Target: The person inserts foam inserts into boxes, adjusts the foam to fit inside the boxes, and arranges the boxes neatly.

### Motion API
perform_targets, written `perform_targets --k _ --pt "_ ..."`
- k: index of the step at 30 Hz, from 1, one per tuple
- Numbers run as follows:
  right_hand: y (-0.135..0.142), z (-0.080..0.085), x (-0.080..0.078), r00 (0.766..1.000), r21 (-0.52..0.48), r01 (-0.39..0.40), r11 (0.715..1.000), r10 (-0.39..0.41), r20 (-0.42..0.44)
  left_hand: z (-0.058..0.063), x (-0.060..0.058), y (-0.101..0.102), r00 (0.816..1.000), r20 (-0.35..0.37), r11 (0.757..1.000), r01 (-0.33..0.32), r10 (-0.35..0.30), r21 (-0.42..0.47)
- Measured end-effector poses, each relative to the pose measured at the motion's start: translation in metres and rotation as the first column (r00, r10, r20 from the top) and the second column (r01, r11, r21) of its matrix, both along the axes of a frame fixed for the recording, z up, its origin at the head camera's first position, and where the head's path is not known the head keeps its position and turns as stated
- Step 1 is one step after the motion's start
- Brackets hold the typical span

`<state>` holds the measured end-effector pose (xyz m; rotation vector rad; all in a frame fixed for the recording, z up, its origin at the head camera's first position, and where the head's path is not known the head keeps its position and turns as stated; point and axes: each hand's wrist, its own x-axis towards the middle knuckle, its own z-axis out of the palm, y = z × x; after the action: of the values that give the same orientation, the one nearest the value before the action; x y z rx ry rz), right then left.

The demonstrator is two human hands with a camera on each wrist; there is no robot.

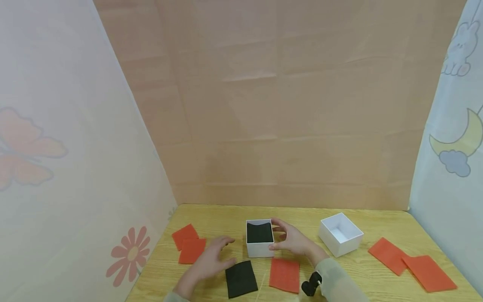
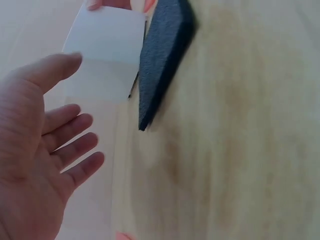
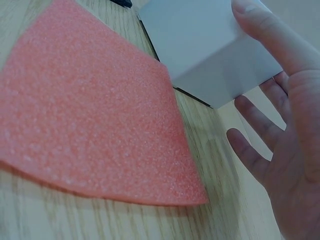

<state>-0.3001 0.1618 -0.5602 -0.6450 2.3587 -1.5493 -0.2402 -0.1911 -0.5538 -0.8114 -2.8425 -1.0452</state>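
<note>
A white open-topped box stands mid-table with a dark foam sheet inside it, the sheet's upper edge dipping in the middle. My right hand holds the box at its right side, thumb at the near corner and index finger at the far one. In the right wrist view the other fingers are spread beside the box wall. My left hand hovers left of the box with fingers apart, holding nothing. Below the box lie a black foam sheet and a red foam sheet.
A second white box, open-topped, stands to the right with nothing visible inside. Two red sheets overlap at the left; two more red sheets lie at the far right. A tan backdrop and pale side curtains border the table.
</note>
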Motion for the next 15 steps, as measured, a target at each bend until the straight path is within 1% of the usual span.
perform_targets --k 3,7,9,15 --pt "0.0 -0.001 0.0 1.0 0.005 0.004 1.0 -0.004 0.006 -0.001 0.006 0.001 0.998 0.053 0.999 0.038 -0.036 -0.029" --pt "-0.001 0.0 0.001 1.0 0.01 0.013 1.0 -0.013 0.013 -0.002 0.01 0.003 0.993 0.096 0.996 0.076 -0.07 -0.051" --pt "-0.001 0.001 0.001 1.0 0.011 0.017 1.0 -0.017 0.014 -0.002 0.01 0.004 0.991 0.105 0.995 0.086 -0.079 -0.059" --pt "-0.001 0.0 0.002 1.0 0.003 0.019 1.0 -0.019 0.019 -0.005 0.015 0.005 0.988 0.102 0.989 0.121 -0.112 -0.086"
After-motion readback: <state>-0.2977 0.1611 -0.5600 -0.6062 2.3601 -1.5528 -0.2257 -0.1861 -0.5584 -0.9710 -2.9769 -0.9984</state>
